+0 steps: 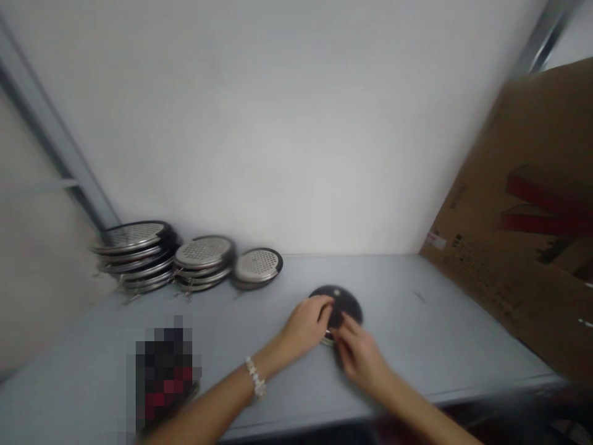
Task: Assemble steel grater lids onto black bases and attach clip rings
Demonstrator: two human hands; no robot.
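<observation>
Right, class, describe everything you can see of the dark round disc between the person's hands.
The dark round disc is circular, with a black-looking face and a small pale spot near its upper edge. Silvery metal shows at its lower rim. It lies on the grey tabletop, and the left hand and right hand both touch it, hiding its lower part.

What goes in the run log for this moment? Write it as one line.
left hand: on dark round disc | right hand: on same disc | beside: stacked perforated steel discs

Head-worn view looks forward and down, close over the tabletop.
</observation>
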